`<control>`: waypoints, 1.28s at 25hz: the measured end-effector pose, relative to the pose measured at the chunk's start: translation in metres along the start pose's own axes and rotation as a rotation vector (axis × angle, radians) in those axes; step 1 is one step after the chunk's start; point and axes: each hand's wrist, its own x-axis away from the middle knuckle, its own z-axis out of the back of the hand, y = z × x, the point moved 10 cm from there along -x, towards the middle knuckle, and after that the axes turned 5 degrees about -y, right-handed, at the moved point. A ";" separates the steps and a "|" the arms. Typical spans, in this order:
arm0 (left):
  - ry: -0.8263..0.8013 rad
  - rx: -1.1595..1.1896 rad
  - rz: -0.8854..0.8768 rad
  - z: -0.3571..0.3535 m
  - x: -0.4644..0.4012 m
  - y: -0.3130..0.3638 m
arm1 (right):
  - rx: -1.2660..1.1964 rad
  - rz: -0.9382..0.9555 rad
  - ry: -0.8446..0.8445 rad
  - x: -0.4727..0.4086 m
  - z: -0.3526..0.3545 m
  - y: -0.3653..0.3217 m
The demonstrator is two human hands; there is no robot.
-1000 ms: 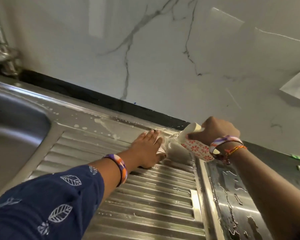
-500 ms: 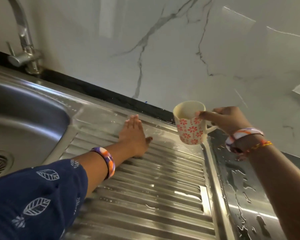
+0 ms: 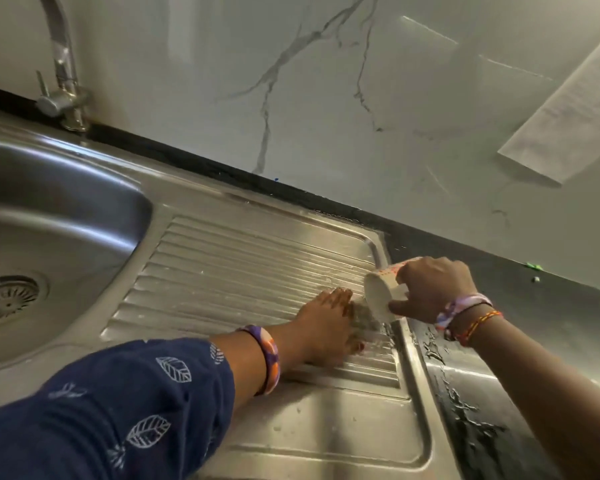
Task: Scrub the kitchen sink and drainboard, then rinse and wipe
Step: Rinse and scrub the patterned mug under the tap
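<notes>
Half a second back the mug point(image 3: 383, 295) was upright; now the right hand point(image 3: 433, 289) tips it at the drainboard's point(image 3: 243, 258) right edge, its grip curled round the mug. The left hand point(image 3: 321, 325) has slid nearer, flat on the ridges. Tipped this near the edge, water could overshoot onto the already wet surface point(image 3: 471, 403). Sink point(image 3: 66, 216) left, marble wall point(image 3: 326, 98) behind.

White mug point(image 3: 383, 296) with red-orange floral print; navy sleeve point(image 3: 111, 407) patterned with pale leaf outlines. Purple-and-orange bangle point(image 3: 270, 358); lilac band point(image 3: 465, 306) beside red-and-yellow thread point(image 3: 478, 325). Silver-grey ribbed drainboard point(image 3: 250, 265); white wall point(image 3: 291, 81) with grey marble veining.
</notes>
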 end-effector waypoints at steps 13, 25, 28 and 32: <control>-0.005 0.012 0.207 -0.023 0.147 -0.107 | -0.051 0.257 0.298 0.028 0.105 -0.170; -0.072 -0.032 0.318 0.038 0.273 -0.380 | -0.732 -0.048 0.168 -0.072 0.191 -0.301; 0.141 0.283 0.507 0.098 0.274 -0.477 | -1.465 -0.167 -0.022 -0.095 0.167 -0.345; 0.447 0.694 0.543 0.165 0.245 -0.541 | -1.964 -0.324 -0.307 -0.112 0.151 -0.427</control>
